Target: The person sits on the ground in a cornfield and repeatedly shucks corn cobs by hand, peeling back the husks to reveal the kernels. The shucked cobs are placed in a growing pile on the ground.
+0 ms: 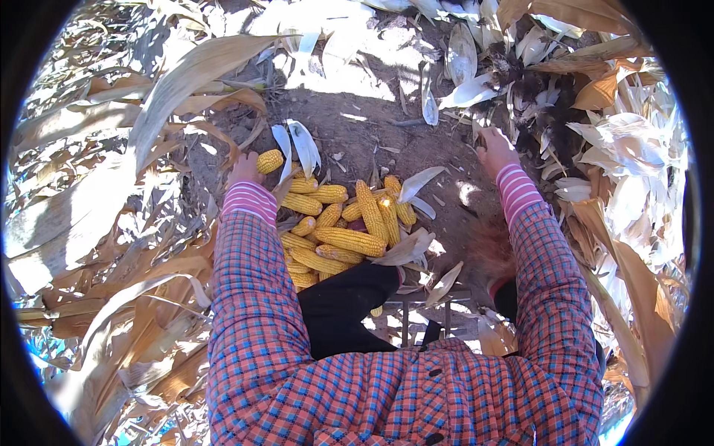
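Note:
My left hand [245, 169] is closed around a husked ear of corn [270, 161], whose yellow kernels stick out on its right side. Just below and to the right lies a pile of bare yellow corn ears [350, 240] on the soil, close to my leg. Two pale husk leaves [305, 148] stand up between that hand and the pile. My right hand [496, 150] reaches out on the right, beside heaped husks and dark corn silk [510, 89]. Its fingertips are curled and partly hidden. Whether they pinch a scrap of husk is unclear.
Dry corn stalks and leaves [184, 83] cover the left side. Pale discarded husks [619, 150] are heaped on the right. Brown soil [368, 125] with loose husk bits lies between my hands. A metal-framed stool [406, 318] shows partly below my legs.

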A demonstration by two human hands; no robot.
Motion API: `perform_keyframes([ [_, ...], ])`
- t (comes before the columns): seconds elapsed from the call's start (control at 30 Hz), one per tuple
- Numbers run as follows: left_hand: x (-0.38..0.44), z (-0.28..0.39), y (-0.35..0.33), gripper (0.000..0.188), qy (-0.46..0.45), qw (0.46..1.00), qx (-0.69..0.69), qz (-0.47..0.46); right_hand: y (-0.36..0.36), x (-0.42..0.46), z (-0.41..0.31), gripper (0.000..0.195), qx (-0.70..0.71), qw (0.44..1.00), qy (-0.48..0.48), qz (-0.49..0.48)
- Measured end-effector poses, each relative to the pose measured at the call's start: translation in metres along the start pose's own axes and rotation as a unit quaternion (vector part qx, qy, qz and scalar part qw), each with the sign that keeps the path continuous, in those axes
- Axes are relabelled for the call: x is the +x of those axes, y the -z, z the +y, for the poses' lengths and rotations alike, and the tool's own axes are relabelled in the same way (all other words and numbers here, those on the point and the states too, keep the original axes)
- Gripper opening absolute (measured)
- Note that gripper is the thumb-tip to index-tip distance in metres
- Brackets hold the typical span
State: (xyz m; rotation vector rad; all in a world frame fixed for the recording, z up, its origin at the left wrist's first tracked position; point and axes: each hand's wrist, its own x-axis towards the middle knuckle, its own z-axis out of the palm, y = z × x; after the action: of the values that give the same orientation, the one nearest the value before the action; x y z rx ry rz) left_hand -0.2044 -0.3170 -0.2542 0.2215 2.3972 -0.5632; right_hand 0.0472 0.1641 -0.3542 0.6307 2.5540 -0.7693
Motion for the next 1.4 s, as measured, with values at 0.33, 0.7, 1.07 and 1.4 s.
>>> perform_keyframes([
  [0.33,0.01,0.029,-0.015,0.061,0.009,0.978,0.083,-0.189,-0.016,0.046,0.004,0.047,-0.094,0.993,-0.074,-0.01],
  [0.7,0.022,0.128,0.005,0.049,0.026,0.986,0.115,-0.121,-0.018,0.075,-0.014,0.049,-0.192,0.971,-0.12,-0.08],
  [1.07,0.033,-0.108,0.028,0.044,0.174,0.961,-0.211,0.04,0.007,0.084,-0.027,0.053,-0.176,0.966,-0.133,-0.137],
  [1.4,0.006,-0.015,0.087,0.046,0.062,0.979,0.128,-0.147,0.016,0.095,-0.026,0.07,-0.163,0.961,-0.132,-0.178],
])
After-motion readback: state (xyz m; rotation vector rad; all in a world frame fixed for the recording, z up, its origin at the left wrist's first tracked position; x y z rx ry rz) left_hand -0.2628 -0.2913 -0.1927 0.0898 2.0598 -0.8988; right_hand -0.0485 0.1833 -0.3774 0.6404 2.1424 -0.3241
